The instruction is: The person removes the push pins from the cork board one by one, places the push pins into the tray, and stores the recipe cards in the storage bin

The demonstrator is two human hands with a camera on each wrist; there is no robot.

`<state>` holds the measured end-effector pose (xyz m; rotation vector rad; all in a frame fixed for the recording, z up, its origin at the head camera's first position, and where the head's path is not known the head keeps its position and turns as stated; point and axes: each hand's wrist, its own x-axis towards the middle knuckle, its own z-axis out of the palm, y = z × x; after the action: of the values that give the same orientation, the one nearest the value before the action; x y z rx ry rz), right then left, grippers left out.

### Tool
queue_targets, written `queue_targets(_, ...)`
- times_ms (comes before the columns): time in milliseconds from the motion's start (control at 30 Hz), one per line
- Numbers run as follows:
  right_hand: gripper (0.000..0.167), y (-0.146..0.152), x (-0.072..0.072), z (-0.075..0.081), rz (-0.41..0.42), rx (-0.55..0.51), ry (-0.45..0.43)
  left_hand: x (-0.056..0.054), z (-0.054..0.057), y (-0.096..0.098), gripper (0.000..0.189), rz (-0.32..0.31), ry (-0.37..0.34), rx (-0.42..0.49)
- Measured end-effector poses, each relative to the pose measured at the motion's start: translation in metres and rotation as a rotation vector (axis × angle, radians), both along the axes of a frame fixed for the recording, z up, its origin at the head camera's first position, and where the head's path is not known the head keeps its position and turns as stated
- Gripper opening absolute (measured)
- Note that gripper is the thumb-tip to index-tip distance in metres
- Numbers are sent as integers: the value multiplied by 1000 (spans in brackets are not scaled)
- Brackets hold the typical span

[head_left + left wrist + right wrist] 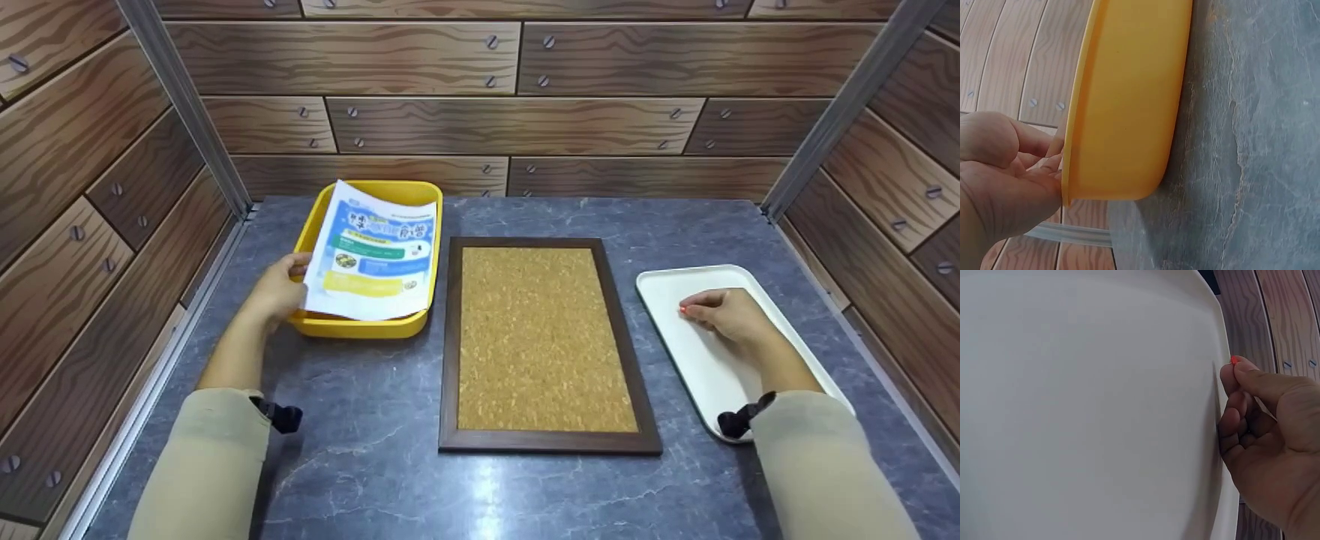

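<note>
My left hand (281, 286) is at the left edge of a printed paper sheet (379, 304), its fingers curled at that edge and partly hidden by it. The sheet lies slanted over a yellow basket (409, 328) and overlaps its left rim. In the left wrist view, the left hand (1008, 169) is right at the rim of the basket (1123, 101), thumb and fingers bent. My right hand (731, 316) pinches a small red push pin (1234, 360) between thumb and index finger, over a white tray (686, 352). The other fingers of the right hand (1275, 422) are curled in.
Between basket and tray lies a cork board (544, 337) with a dark brown frame (551, 441), flat on the grey marbled table (360, 450). Wood-patterned walls (420, 60) with metal corner posts (191, 97) enclose the back and sides.
</note>
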<state>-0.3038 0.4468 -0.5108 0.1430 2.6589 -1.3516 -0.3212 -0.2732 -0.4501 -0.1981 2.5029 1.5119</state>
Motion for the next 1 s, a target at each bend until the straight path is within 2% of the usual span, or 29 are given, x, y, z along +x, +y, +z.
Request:
queue_targets(100,34,-1,0,-1,34,103,19,0,0,0,79,-10,-8,-16)
queue_targets(233,36,-2,1,-1,67,157,55,-2,-3,-2,72,-2,12,-72)
queue_targets(433,35,-2,2,-3,72,155,69,-3,-4,0,64,-2,38,-163)
queue_targets(533,34,-1,3,-4,70,151,62,-4,-3,1,70,-16,11,-165)
queue_targets(667,33,-1,2,-3,94,197,98,-5,-3,2,73,-39,-14,-194)
queue_targets(800,32,0,1,-3,102,225,126,-3,-2,3,72,-79,9,-280)
queue_targets(1000,28,0,3,-5,88,243,113,-1,0,5,76,-128,15,-413)
